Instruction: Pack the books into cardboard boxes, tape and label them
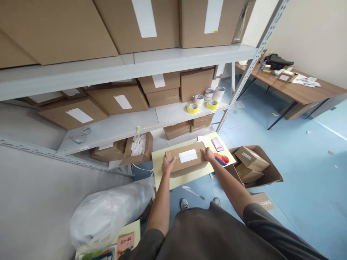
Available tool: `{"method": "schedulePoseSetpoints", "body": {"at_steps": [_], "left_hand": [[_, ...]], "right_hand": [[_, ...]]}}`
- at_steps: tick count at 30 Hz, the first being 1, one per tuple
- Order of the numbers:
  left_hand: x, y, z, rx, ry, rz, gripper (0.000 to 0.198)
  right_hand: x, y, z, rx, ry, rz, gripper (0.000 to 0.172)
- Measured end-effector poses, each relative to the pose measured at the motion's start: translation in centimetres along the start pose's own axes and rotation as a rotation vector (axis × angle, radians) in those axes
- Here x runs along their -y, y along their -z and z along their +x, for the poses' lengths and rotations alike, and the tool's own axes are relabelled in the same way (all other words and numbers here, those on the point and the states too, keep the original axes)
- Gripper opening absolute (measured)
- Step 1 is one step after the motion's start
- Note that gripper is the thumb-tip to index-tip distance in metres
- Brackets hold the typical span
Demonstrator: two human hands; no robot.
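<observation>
A closed brown cardboard box (176,164) with a white label (188,155) on top rests on a pale yellow table (162,180). My left hand (168,165) grips its left end, with the thumb on the top face. At the opposite end, my right hand (207,154) holds the box near its upper right corner. Just right of that hand lies an orange and blue tape dispenser (221,159). A card with a blurred face (217,144) sits behind the dispenser.
Shelving (189,59) with cardboard boxes rises ahead; its middle shelf holds several tape rolls (192,107) and glasses (80,136). An open carton (276,173) with boxes stands right of the table. A large stuffed plastic bag (108,209) is at left. A wooden desk (311,92) stands far right.
</observation>
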State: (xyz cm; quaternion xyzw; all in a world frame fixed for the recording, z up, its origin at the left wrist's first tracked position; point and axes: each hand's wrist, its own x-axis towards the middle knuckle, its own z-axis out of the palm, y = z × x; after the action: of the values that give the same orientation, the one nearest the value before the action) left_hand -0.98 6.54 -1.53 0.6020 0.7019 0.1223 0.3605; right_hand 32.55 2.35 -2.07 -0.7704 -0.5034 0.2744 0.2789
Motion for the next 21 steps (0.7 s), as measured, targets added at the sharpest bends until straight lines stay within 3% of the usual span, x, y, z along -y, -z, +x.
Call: {"method": "schedulePoseSetpoints", "body": {"at_steps": [3,6,10,14,17,21], "left_hand": [[-1.0,0.5,0.1,0.010,0.019,0.135,0.082],[-2.5,0.4,-0.5,-0.065,0.152,0.209,0.082],[-4.1,-0.6,-2.0,-0.194,0.231,0.170,0.079],[-5.6,-1.7,-2.9,-0.201,0.230,0.173,0.070],[-6.8,-2.9,-2.7,-0.214,0.246,0.197,0.069],[-7.4,-4.7,-2.1,-0.259,0.243,0.248,0.074]], "right_hand": [[-0.7,0.8,-0.3,0.013,-0.011,-0.009,0.059],[-2.8,2.9,-0.5,0.000,0.073,-0.091,0.059],[-7.8,7.2,-0.3,-0.045,0.136,-0.150,0.059],[-13.3,10.7,0.8,-0.074,0.074,-0.159,0.058],[-16.6,11.6,1.8,-0.032,0.030,-0.178,0.053],[-19.8,10.3,2.4,0.192,-0.070,-0.210,0.036]]}}
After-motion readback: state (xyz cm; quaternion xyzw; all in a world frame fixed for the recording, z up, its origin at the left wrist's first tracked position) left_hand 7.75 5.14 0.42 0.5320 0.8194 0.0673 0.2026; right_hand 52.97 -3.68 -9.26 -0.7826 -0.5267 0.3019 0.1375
